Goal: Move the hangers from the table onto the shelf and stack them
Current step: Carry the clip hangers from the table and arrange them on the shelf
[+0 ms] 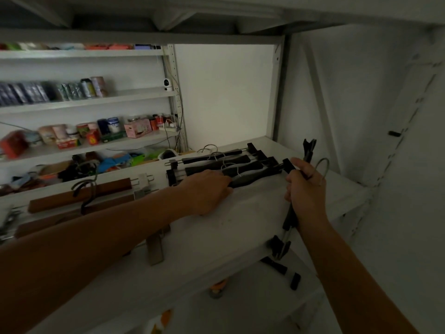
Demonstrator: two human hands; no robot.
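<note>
Hanger (290, 219), slim black, in right hand (306, 191); left hand (207, 191) seemingly presses stack (243, 162).

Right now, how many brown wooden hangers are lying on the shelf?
2, both on the left of the white shelf: the farther hanger in plain view, the nearer hanger partly under the left forearm, which may hide more.

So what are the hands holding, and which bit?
The right hand grips a black hanger round the middle of its bar. The left hand only rests on the stacked hangers.
</note>
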